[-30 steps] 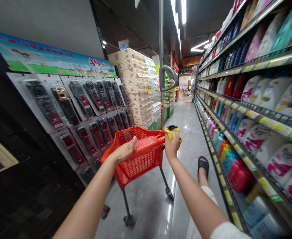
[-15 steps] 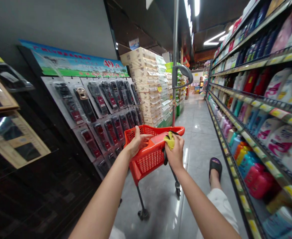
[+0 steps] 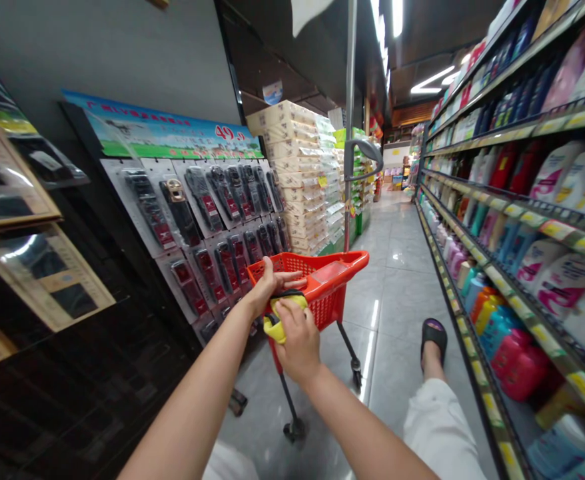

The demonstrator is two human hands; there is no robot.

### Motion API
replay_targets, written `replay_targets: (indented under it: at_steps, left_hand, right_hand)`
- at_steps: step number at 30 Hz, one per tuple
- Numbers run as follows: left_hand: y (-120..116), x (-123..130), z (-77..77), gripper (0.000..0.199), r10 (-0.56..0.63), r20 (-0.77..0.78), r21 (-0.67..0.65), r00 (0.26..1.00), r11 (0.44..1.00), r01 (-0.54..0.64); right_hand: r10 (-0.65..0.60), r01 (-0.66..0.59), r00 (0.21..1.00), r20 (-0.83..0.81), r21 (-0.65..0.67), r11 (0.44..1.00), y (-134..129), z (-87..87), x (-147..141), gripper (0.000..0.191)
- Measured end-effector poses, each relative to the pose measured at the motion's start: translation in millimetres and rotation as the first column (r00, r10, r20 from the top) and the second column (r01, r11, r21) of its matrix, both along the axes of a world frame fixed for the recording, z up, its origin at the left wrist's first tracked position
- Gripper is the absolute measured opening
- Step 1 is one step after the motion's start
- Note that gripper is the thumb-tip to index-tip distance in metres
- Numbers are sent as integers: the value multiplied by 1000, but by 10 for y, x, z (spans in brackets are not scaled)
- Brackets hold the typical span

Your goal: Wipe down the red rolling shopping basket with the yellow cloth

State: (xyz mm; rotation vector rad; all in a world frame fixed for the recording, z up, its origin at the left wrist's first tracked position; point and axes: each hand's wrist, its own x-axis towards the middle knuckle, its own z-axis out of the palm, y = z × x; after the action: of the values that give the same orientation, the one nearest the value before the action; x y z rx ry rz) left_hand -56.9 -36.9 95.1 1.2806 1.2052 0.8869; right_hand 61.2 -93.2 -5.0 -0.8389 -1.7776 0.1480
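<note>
A small red plastic shopping cart [image 3: 330,301] on dark legs stands in front of me, its broad handle bar facing me. At the left end of the handle is my left hand [image 3: 268,285], open, fingers stretched out over the cart's edge; whether the palm rests on it is hard to tell. My right hand [image 3: 300,337] is closed round a crumpled yellow cloth [image 3: 275,330] with dark edging and presses it against the handle's left end, just below my left hand. Part of the cloth is hidden by my fingers.
Hanging packaged belts [image 3: 232,200] and stacked cartons [image 3: 292,173] line the left. Shelves of bottles [image 3: 517,267] run along the right. A grey pole [image 3: 351,80] rises behind the cart. My foot in a dark slipper [image 3: 433,340] is on the tiled floor [image 3: 397,293].
My right hand has moved left along the handle with the yellow cloth, from its right end to beside my left hand. My left hand stays at the left end, fingers still outstretched.
</note>
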Motion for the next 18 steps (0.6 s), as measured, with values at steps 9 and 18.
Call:
replay_targets:
  at_steps: [9, 18]
  left_hand:
    - [-153, -49, -84, 105, 109, -308, 206, 945, 977, -45]
    - [111, 220, 78, 72, 372, -684, 495, 627, 868, 25]
  right_hand:
    - [-252, 216, 956, -149, -225, 950, 862, 201, 976, 32]
    - [-283, 302, 949, 139, -148, 942, 994, 299, 1179, 26]
